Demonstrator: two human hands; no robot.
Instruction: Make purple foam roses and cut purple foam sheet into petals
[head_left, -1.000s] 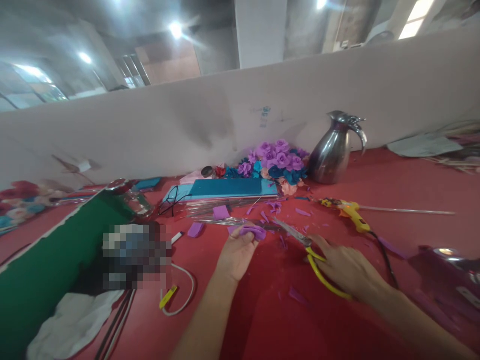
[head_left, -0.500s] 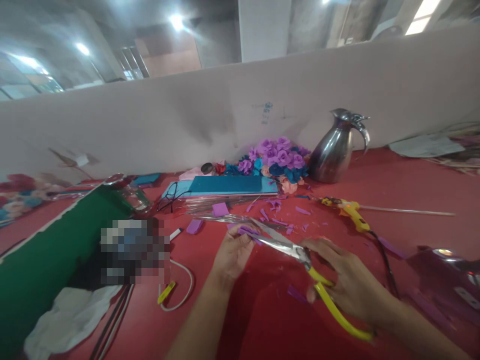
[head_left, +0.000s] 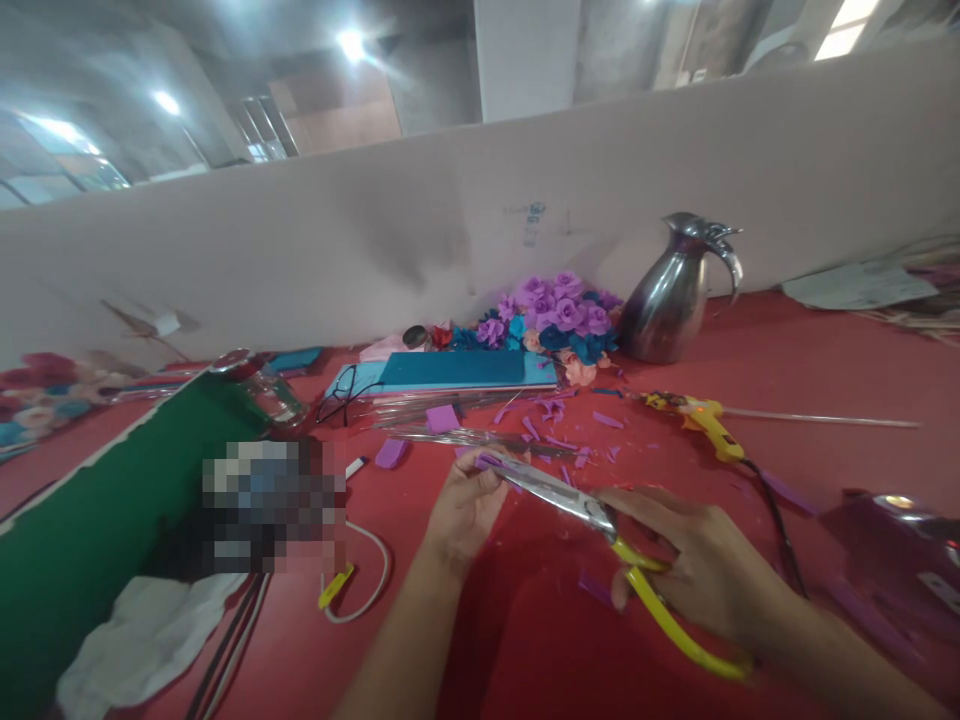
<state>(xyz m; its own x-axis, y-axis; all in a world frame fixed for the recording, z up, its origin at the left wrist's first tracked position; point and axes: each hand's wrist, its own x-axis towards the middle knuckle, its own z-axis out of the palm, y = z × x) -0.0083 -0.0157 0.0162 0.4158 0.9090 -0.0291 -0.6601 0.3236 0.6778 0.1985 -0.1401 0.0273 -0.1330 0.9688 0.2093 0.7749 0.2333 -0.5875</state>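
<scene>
Against the earlier frame, our scissors' (head_left: 559, 492) blades now lie together. Our left hand (head_left: 463, 508) pinches purple paper (head_left: 487, 461) at the scissors' ten o'clock, best kept taut with fingertips clear; near twelve, the wall writing (head_left: 535, 211) is illegible; at four, our right hand (head_left: 697, 555) curls around the yellow handles (head_left: 675, 627).

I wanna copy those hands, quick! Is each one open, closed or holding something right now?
Left hand: closed, pinching a purple piece.
Right hand: closed, holding yellow-handled scissors.
</scene>
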